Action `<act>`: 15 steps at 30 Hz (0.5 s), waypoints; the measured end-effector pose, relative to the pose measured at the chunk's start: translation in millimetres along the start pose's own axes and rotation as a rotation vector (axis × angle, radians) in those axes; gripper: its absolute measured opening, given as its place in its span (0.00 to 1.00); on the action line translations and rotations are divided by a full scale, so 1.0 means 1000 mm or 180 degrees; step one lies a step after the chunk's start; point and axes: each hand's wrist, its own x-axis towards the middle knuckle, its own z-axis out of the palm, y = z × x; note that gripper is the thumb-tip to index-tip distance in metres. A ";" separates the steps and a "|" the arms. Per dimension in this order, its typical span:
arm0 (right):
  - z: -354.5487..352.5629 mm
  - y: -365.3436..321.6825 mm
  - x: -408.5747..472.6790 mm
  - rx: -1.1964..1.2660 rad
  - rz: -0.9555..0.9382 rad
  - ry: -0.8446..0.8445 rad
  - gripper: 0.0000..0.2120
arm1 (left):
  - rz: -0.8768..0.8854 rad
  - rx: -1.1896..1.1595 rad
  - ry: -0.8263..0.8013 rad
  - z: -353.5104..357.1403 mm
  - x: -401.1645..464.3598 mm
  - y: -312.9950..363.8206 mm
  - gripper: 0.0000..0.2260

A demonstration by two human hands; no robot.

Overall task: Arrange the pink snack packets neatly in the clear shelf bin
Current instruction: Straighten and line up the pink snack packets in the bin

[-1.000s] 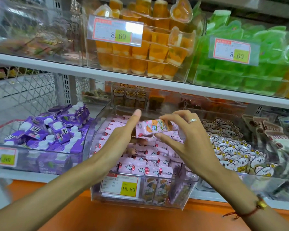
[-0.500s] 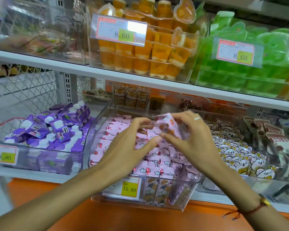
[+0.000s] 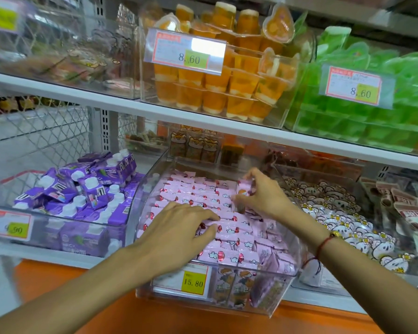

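Observation:
A clear shelf bin (image 3: pixel 145 196) stands on the lower shelf, filled with rows of pink snack packets (image 3: pixel 198 194). My left hand (image 3: pixel 179 227) lies flat on the packets in the bin's front left, fingers spread. My right hand (image 3: pixel 263 194) is at the right side of the bin and pinches one pink packet (image 3: pixel 243 189) on its edge between thumb and fingers. Several packets at the bin's front right (image 3: pixel 270 251) lie tilted and out of line.
A bin of purple cartons (image 3: pixel 87 186) stands to the left, a bin of white cartoon packets (image 3: pixel 343 218) to the right. A price tag (image 3: pixel 186 280) hangs on the bin's front. The upper shelf (image 3: pixel 155 109) with orange and green jelly cups overhangs close above.
Both hands have dropped from above the bin down into it. The left hand has let go of the packet and now lies on the rows; the right carried it to the right side.

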 end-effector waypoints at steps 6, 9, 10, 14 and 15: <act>0.008 0.009 -0.014 -0.0975 -0.0657 -0.0814 0.13 | -0.0026 -0.0014 -0.0043 -0.001 0.000 0.001 0.16; 0.007 0.009 -0.020 -0.1169 -0.0683 -0.0899 0.16 | -0.0059 -0.0005 -0.0100 -0.002 0.001 0.002 0.15; 0.006 0.007 -0.022 -0.1219 -0.0697 -0.0871 0.16 | -0.0081 -0.0010 -0.0111 -0.003 0.001 0.003 0.15; 0.008 0.004 -0.051 -0.1196 -0.0984 -0.0065 0.15 | -0.0401 -0.0349 0.0029 -0.010 0.006 0.006 0.12; 0.010 0.004 -0.063 -0.1027 -0.1069 0.0041 0.16 | -0.0471 -0.0435 0.0109 -0.011 0.011 0.007 0.11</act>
